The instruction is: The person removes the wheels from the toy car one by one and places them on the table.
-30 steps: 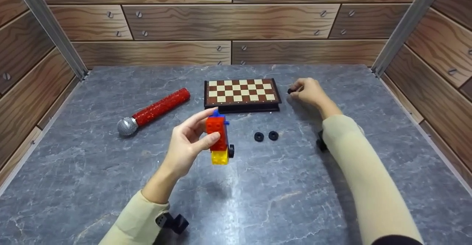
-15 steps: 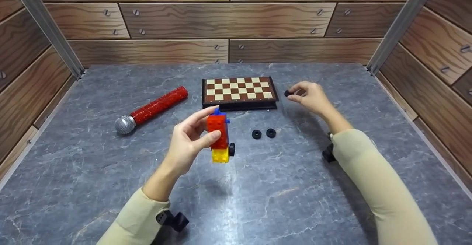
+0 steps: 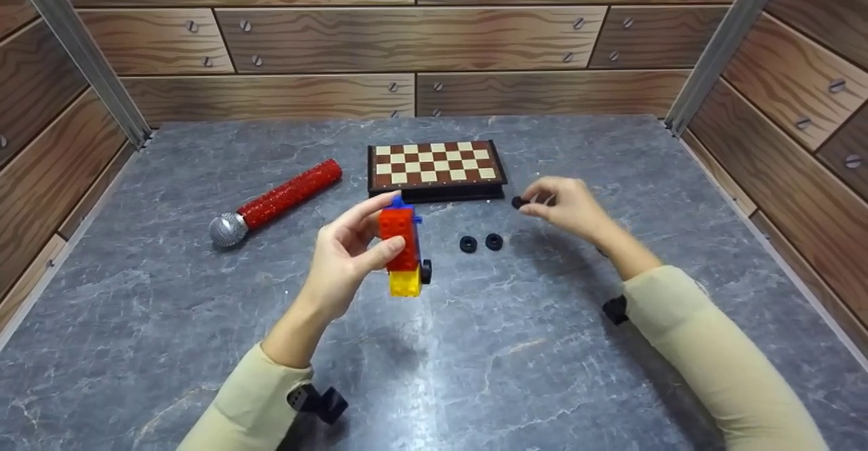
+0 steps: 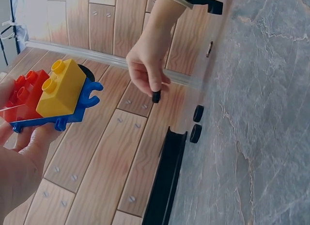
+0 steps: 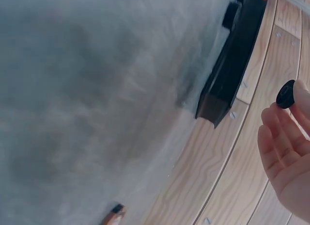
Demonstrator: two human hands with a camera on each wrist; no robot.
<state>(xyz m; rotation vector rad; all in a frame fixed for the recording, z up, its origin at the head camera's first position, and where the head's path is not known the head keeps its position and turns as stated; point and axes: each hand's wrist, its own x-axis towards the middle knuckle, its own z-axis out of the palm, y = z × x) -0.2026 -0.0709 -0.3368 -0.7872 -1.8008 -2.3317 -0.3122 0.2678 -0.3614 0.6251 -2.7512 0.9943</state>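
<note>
Red, yellow and blue toy-brick car [image 3: 404,254] is held above the middle of the grey marble-look table [image 3: 169,315], gripped between thumb and fingers of the left hand [image 3: 346,261]. One black wheel [image 3: 425,272] is on it; how many it carries altogether is hidden. Right hand [image 3: 566,207] pinches a small black wheel [image 3: 517,202] at its fingertips, right of the car. Two loose black wheels [image 3: 481,243] lie unfitted between them.
</note>
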